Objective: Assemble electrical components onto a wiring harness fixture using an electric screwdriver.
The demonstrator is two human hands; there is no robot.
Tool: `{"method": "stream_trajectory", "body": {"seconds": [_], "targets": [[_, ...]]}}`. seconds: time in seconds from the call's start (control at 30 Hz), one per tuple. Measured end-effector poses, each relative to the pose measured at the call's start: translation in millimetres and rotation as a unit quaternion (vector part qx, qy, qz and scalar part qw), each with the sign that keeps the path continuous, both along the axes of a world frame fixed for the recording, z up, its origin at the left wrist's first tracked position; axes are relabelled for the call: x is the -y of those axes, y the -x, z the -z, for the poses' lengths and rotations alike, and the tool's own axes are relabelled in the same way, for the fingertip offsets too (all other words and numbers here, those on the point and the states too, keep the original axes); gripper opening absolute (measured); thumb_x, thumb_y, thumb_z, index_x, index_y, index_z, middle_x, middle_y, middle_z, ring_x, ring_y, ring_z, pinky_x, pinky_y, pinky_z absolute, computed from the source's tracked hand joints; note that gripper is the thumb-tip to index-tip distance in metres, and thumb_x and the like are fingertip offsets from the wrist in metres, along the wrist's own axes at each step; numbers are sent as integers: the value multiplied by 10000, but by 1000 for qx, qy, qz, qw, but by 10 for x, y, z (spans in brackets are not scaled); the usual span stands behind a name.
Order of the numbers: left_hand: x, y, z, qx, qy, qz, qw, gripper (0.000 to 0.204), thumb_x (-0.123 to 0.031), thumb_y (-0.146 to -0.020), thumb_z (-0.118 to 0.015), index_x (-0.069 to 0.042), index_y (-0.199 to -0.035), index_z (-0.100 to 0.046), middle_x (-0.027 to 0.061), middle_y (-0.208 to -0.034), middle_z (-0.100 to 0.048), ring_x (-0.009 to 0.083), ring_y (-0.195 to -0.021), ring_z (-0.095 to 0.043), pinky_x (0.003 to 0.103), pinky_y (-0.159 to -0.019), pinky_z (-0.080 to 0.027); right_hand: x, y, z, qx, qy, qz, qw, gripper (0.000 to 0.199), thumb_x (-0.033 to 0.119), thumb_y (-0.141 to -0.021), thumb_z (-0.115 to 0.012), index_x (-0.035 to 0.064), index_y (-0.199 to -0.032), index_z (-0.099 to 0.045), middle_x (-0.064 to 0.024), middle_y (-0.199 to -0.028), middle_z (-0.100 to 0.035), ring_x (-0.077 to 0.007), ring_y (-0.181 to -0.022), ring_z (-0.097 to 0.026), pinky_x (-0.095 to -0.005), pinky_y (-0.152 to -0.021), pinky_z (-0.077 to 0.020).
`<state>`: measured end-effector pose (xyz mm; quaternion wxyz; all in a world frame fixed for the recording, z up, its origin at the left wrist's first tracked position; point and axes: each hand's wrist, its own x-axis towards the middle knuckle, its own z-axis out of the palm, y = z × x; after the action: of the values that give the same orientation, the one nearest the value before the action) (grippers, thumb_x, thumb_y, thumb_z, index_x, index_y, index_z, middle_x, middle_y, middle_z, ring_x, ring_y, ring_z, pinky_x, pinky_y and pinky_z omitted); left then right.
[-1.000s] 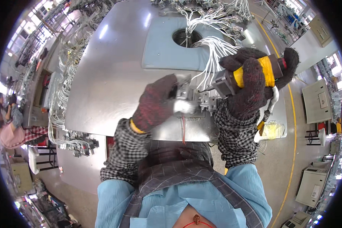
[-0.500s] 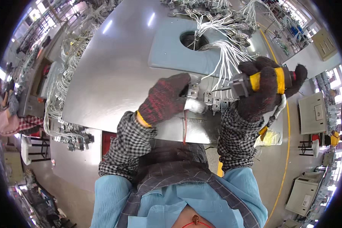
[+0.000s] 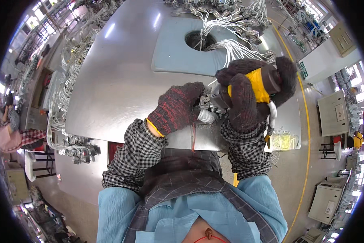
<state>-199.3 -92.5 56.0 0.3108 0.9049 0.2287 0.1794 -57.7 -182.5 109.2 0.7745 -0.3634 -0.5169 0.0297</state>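
My left hand (image 3: 174, 107), in a dark red-and-black knitted glove with a white-covered thumb tip, pinches a small metal terminal part (image 3: 206, 99) with a white wire. My right hand (image 3: 243, 106), in a dark knitted glove, is wrapped round a power screwdriver (image 3: 258, 84) banded with yellow tape. The screwdriver points left, and its head is right beside the part. Its tip is hidden among the small metal pieces, so I cannot tell whether it touches a screw.
Beyond my hands lies a blue-grey plate (image 3: 171, 48) with a round hole and bundled white wires (image 3: 234, 48). More wired parts (image 3: 78, 152) hang at the table's left. A clear box with yellow contents (image 3: 285, 141) is on the right. Another person (image 3: 10, 133) sits far left.
My right hand has brought the screwdriver leftward, up to the part in my left hand. The bit, visible before, is now hidden. My left hand has barely moved.
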Motion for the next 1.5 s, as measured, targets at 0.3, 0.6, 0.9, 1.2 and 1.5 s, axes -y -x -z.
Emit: {"method": "stream_trajectory", "body": {"seconds": [0.3, 0.6, 0.9, 1.2, 1.5], "targets": [[-2, -7, 42, -4, 30, -15, 999, 691, -434, -725, -860, -86, -1267, -611, 162, -1093, -716, 379, -1000, -701, 469, -842, -559, 99, 35, -10, -76, 26, 4, 997, 823, 15, -879, -719, 171, -1541, -256, -179, -1032, -666, -262, -844, -709, -429, -725, -635], [-19, -4, 82, 39, 82, -17, 996, 795, -407, -695, -889, -79, -1349, -579, 191, -1122, -706, 383, -1016, -702, 466, -865, -558, 5, -23, 95, -17, 37, -32, 999, 797, 44, -901, -721, 159, -1538, -257, -162, -1000, -672, -259, -777, -712, -407, -667, -633], [296, 25, -115, 15, -45, -27, 999, 739, -461, -643, -917, -98, -1242, -681, 146, -1064, -706, 324, -969, -703, 437, -892, -543, -8, -479, -44, -139, -9, -18, 990, 748, 83, -921, -697, 131, -1529, -265, -138, -933, -667, -246, -682, -690, -376, -583, -607], [-796, -711, 225, 165, 322, 64, 930, 635, -453, -899, -724, -24, -1351, -599, 158, -1252, -669, 294, -1145, -645, 388, -1024, -498, 379, -1951, 269, -316, -156, -272, 895, 347, 166, -964, -660, 191, -1294, -555, -108, -964, -609, -209, -798, -598, -392, -740, -538], [-862, -2156, 141, 299, 672, 20, 677, 613, -470, -1014, -593, -3, -1410, -564, 100, -1285, -645, 172, -1151, -602, 332, -1021, -488, 586, -2123, 383, -413, -270, -387, 779, 351, 148, -941, -674, 122, -1272, -562, 9, -826, -483, -119, -712, -503, -346, -701, -474]]}}
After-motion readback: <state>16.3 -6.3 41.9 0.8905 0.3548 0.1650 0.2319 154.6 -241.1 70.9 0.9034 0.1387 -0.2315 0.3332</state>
